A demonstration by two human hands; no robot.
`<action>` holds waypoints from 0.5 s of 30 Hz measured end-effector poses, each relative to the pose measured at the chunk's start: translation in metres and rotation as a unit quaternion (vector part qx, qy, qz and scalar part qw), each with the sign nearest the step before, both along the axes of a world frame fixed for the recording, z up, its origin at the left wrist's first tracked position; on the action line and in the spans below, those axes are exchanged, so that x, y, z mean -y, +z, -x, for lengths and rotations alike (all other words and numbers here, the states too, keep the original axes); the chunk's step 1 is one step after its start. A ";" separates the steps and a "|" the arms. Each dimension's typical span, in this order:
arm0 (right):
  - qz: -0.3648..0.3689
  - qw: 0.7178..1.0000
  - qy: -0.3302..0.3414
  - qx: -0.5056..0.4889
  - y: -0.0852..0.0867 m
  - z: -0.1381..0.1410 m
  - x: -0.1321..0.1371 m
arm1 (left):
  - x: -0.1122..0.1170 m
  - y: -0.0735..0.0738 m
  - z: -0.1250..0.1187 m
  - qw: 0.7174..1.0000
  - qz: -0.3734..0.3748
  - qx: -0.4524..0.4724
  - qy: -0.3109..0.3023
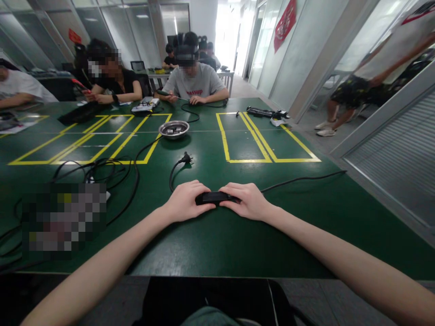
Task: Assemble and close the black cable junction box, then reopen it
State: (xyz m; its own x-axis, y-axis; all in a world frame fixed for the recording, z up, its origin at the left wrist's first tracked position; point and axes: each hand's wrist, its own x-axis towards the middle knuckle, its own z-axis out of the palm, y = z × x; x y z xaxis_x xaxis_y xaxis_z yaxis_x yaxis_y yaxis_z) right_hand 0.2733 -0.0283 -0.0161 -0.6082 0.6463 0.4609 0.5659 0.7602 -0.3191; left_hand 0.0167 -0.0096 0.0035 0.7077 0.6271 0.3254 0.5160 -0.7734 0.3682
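Between my two hands lies a black power adapter [213, 198], low over the green table. My left hand [188, 200] grips its left end, with the thumb on the near side. Around the right end my right hand [247, 199] is closed, with fingers and thumb pinching it. A black cord curves up from beside my left hand to a power plug [185, 158] with bare prongs, lying on the table. On the other side a thin black cable [302, 179] runs from my right hand toward the table's right edge. The fingers partly cover both ends of the adapter.
A metal bowl [174, 130] with small metal parts stands ahead. At left lie a cable tangle [98, 171] and a blurred-out object [68, 217]. Black tools [267, 112] rest at the far right. Across the table sits a person [193, 81] holding a screwdriver; others work nearby.
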 end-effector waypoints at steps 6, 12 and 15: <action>0.009 0.998 0.025 0.051 0.004 -0.005 -0.002 | 0.001 -0.004 -0.003 1.000 -0.028 -0.006 0.010; -0.069 0.983 0.037 0.168 0.007 -0.006 -0.001 | 0.001 -0.008 -0.002 0.999 0.023 0.037 0.019; -0.069 0.985 -0.003 0.157 0.006 -0.008 -0.003 | -0.001 -0.008 -0.002 0.997 -0.017 0.070 0.023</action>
State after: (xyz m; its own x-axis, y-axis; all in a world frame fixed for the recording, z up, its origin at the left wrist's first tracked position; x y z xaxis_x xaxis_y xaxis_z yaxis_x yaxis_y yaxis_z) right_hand 0.2818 -0.0253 -0.0102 -0.7313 0.5941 0.3351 0.6244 0.7808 -0.0216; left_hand 0.0183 -0.0088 -0.0047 0.6248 0.6445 0.4406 0.4965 -0.7636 0.4128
